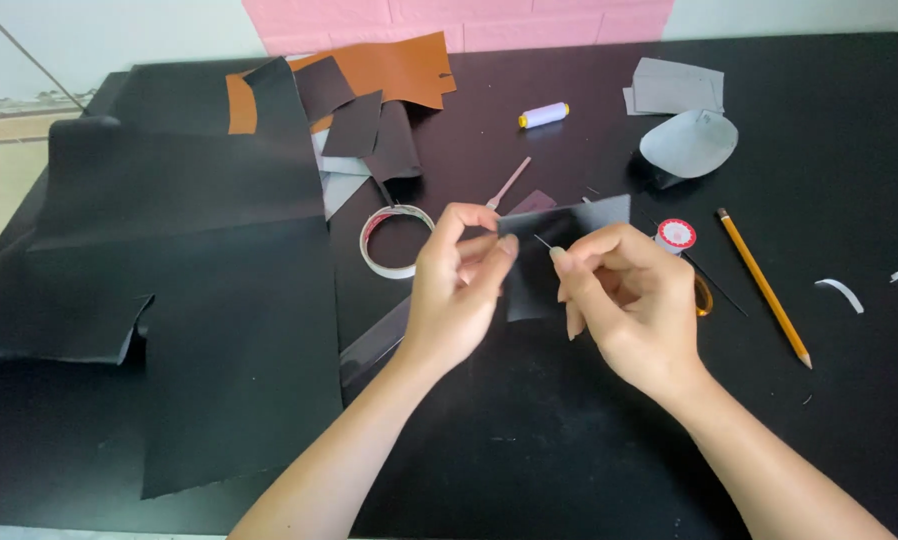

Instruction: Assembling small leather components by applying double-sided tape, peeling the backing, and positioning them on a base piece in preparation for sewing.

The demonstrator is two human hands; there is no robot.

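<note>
While the left hand pinches a dark leather piece, right hand fingers clamp a needle.

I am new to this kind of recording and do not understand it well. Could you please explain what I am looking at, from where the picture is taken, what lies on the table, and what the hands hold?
There is no machine here: a person works with two bare hands, filmed by one camera worn on the head, looking down. The left hand pinches a small dark rectangular piece of leather-like material. The right hand pinches a thin needle at it. On the black table lie large black sheets, an orange-brown sheet, a roll of clear tape, a white thread spool, a yellow pencil and grey paper pieces.
</note>
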